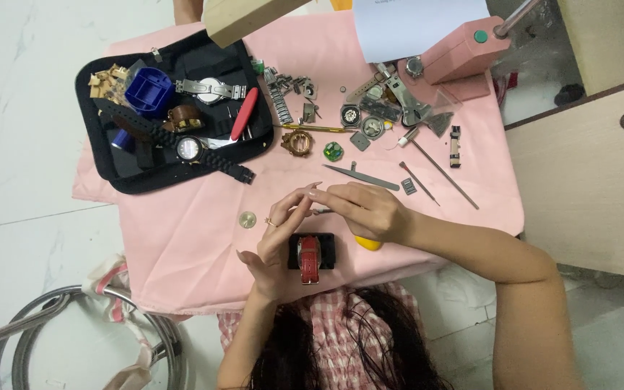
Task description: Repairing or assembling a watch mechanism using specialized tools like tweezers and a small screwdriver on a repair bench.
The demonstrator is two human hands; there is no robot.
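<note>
**Red watch clamped in a black holder, both hands meeting just above it**

The red watch (310,258) sits in a black holder block (312,252) near the front edge of the pink cloth (182,231), likely so the case stays steady and both hands are free. Its long axis, along the red strap, runs from 12 to 6 o'clock, with the lower strap end pointing toward the person.

At 9 o'clock of the holder, the left hand (274,245) lies beside the block with its fingers spread and raised, the fingertips rising to 12 o'clock. There the right hand (366,211), coming from 2 o'clock, pinches a small thin tool (321,211) between thumb and fingertips; what the tool is cannot be told. A yellow object (368,243) peeks out under the right wrist at 3 o'clock.

Farther out, a small round disc (247,219) lies at 10 o'clock, tweezers (361,177) at 1 o'clock, and an open black tool case (171,115) with watches at 11 o'clock.
</note>
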